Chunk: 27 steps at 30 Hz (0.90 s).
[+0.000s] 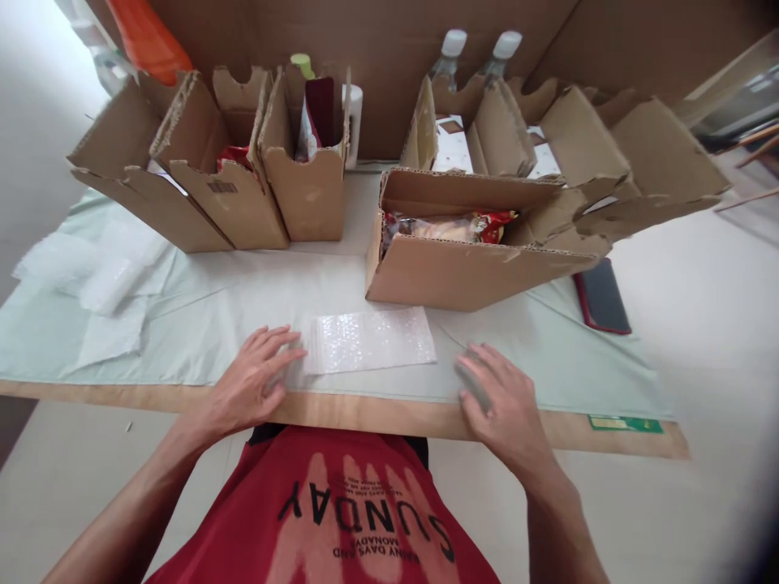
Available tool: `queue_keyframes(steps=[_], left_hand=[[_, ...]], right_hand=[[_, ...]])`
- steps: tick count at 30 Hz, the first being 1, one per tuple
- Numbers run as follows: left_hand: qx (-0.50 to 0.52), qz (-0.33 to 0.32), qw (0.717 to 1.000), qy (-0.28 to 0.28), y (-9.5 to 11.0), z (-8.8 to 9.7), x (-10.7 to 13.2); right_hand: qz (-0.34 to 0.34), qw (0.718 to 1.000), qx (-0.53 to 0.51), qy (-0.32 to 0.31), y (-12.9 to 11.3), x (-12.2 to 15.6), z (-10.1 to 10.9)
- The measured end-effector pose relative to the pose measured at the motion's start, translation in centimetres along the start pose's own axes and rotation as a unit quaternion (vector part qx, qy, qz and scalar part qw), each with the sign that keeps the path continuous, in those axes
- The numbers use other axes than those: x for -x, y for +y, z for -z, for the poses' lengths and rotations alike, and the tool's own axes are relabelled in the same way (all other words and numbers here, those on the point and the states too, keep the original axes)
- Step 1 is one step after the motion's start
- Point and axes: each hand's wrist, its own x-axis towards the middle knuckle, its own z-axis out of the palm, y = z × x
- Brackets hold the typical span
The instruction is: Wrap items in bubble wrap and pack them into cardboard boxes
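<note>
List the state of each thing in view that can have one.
Bubble-wrap piece: lying flat.
Left hand: open, at the piece's left edge.
Right hand: fingers bent, blurred; grip unclear.
Loose bubble wrap: rumpled.
Front box: open-topped, packets inside.
Three left boxes: open-topped.
Two clear bottles: upright, capped.
Phone-like slab: lying flat, dark face up.

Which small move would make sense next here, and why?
Probably bring the right hand leftward to the bubble wrap: the wrap lies on the pale cloth between both hands, and the left hand has fingertips close to its left end, whereas the right stands apart from its right end.
</note>
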Motion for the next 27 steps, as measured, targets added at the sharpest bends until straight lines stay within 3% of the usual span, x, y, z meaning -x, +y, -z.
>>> queue_keyframes(steps=[3, 5, 8, 10, 14, 19, 21, 24, 27], left_hand=[[-0.011, 0.018, 0.996, 0.090, 1.3, 0.1, -1.0], [-0.029, 0.005, 0.993, 0.114, 2.9, -0.7, -2.8], [-0.058, -0.024, 0.997, 0.035, 4.4, -3.1, -5.1], [-0.082, -0.012, 0.996, -0.032, 4.1, -4.9, -5.4], [-0.112, 0.017, 0.991, -0.067, 1.7, -6.8, -4.1], [-0.090, 0.019, 0.995, -0.030, 1.2, -6.2, -3.3], [-0.093, 0.061, 0.993, 0.035, 1.5, -5.5, -3.1], [-0.128, 0.182, 0.968, 0.119, 1.7, -4.3, -2.8], [-0.165, 0.262, 0.946, 0.096, 1.9, -4.1, -3.1]], right_hand=[[-0.029, 0.997, -0.047, 0.049, -1.9, -0.6, 0.5], [0.002, 0.995, -0.085, 0.044, -4.7, -2.8, -0.4], [0.070, 0.992, -0.097, -0.036, -8.6, -6.6, -3.6], [0.084, 0.989, -0.074, -0.093, -9.3, -7.8, -5.8], [0.033, 0.995, -0.016, -0.098, -6.1, -5.5, -7.3], [-0.091, 0.995, 0.026, 0.009, -0.9, -1.4, -4.6], [-0.113, 0.992, 0.018, 0.045, -0.5, -1.7, -3.8], [-0.138, 0.989, 0.025, 0.043, -1.5, -3.9, -4.1], [-0.177, 0.984, -0.005, 0.027, -2.8, -6.4, -5.4]])
